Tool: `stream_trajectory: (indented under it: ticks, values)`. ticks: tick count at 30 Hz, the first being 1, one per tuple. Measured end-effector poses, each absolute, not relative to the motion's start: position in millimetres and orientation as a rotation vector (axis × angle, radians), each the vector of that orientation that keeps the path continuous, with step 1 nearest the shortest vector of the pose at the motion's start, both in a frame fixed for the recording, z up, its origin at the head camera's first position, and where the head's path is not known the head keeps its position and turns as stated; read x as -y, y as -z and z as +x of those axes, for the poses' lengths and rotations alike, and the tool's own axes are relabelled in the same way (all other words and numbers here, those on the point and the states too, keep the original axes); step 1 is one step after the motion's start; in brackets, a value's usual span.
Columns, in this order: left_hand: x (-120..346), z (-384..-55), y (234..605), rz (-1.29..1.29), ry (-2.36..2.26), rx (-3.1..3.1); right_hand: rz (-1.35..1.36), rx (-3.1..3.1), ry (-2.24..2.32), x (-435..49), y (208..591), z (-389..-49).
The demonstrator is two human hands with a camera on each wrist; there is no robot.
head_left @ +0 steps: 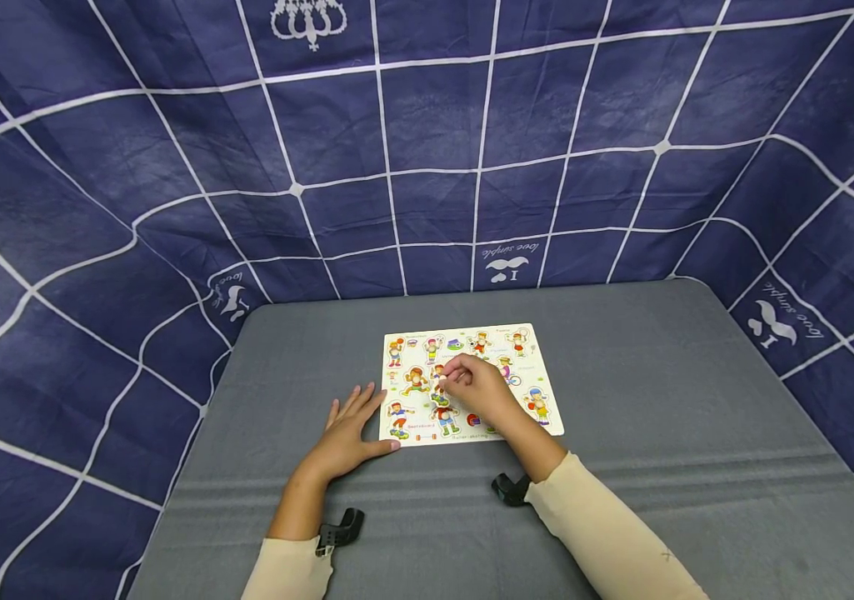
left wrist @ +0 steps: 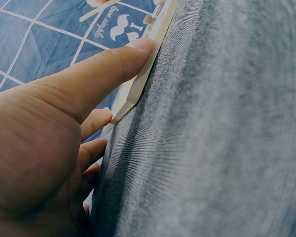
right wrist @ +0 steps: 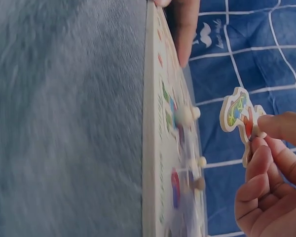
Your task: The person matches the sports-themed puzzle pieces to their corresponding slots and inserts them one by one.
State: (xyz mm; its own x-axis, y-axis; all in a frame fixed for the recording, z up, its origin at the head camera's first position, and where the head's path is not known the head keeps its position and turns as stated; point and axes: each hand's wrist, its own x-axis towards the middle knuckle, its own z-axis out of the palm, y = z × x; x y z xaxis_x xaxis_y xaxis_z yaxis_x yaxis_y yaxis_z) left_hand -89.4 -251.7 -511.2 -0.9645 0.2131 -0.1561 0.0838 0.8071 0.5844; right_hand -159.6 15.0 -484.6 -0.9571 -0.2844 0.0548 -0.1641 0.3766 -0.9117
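A cream wooden peg puzzle board (head_left: 552, 427) with colourful sports figures lies on the table. My right hand (head_left: 481, 390) is above its middle, pinching a puzzle piece (right wrist: 248, 121) between thumb and fingers. The piece is a cut-out figure with red and green on it, lifted off the board and tilted in the right wrist view. At the board's lower left corner rests my left hand (head_left: 344, 437), fingers spread and straight. Its thumb (left wrist: 106, 69) touches the board's edge in the left wrist view.
Several peg pieces sit in the board, one with a pale round knob (right wrist: 185, 116). Grey cloth (head_left: 659, 400) covers the table. A dark blue curtain with white lines (head_left: 434, 208) hangs behind and at the sides. Black wrist mounts (head_left: 340, 529) are on both wrists.
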Motion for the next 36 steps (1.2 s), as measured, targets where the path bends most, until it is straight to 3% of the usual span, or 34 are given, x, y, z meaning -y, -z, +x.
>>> stream_trajectory:
  ticks: [36]
  values:
    - [253.9,-88.5,510.3,0.273,-0.900,-2.786,-0.562,-2.572,1.222,52.0,496.0,-140.6]
